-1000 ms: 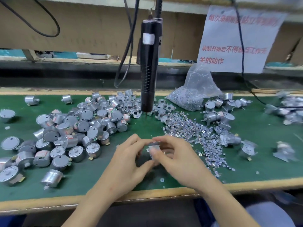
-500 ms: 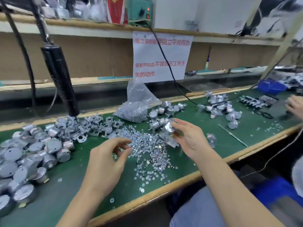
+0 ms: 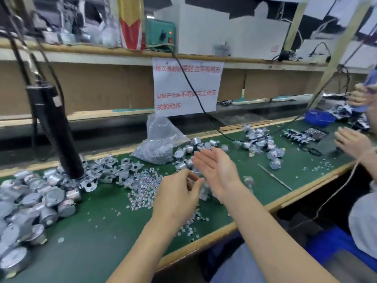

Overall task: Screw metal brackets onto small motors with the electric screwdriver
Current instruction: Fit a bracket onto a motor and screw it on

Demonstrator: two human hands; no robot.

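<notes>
- Head view: the right hand (image 3: 217,170) is raised over the worktop (image 3: 102,231), palm showing and fingers straight, with nothing in it.
- The left hand (image 3: 176,198) is just beside it, lower and nearer the camera. Its fingers are curled with the thumb close to the forefinger, but it cannot be told whether they pinch anything.
- The bare motors (image 3: 36,201) are heaped at the far left of the worktop, well apart from both hands.
- The metal brackets (image 3: 114,170) lie in a pile between that heap and the hands, up and to the left of the left hand. The loose screws (image 3: 142,180) are spread just beside the left hand.
- The electric screwdriver (image 3: 55,131) hangs on its cable at the left. Its long axis is tilted, with the bit end down among the brackets.
- A fresh motor and bracket look to be the next need. Both lie leftward, so the left hand is the nearer one.
- Behind the right hand sits a second cluster of motors (image 3: 189,149), too blurred to tell whether they carry brackets.
</notes>
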